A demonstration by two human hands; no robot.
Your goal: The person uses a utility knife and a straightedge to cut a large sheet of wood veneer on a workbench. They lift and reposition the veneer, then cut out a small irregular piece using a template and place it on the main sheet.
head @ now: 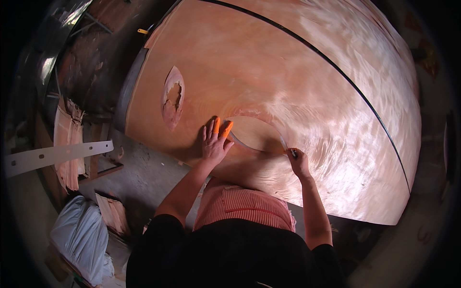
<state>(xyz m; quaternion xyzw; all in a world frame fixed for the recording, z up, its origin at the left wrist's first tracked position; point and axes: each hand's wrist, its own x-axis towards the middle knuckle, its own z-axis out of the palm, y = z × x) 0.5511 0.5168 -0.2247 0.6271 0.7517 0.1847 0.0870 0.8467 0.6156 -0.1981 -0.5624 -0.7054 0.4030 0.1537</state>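
A large wood veneer sheet (223, 86) spreads before me, its grain swirled. My left hand (215, 145) rests flat on it, fingers apart, with orange covers on two of them. The fingertips touch the left end of a leaf-shaped veneer patch (257, 134), outlined by a gap or dark line along its lower left side. My right hand (299, 163) grips a small knife (283, 141), whose pale blade lies at the patch's right end; the handle is mostly hidden in the fist. Left of my left hand lies a loose pointed veneer piece (173, 115) with a ragged hole.
A thin black strip or line (324, 59) curves across the sheet. At left, a perforated pale strip (57, 154) juts in above torn veneer scraps (66, 144) and a metal frame (104, 172). A plastic-wrapped bundle (83, 237) stands lower left. A yellow object (143, 31) sticks out beyond the sheet's far left edge.
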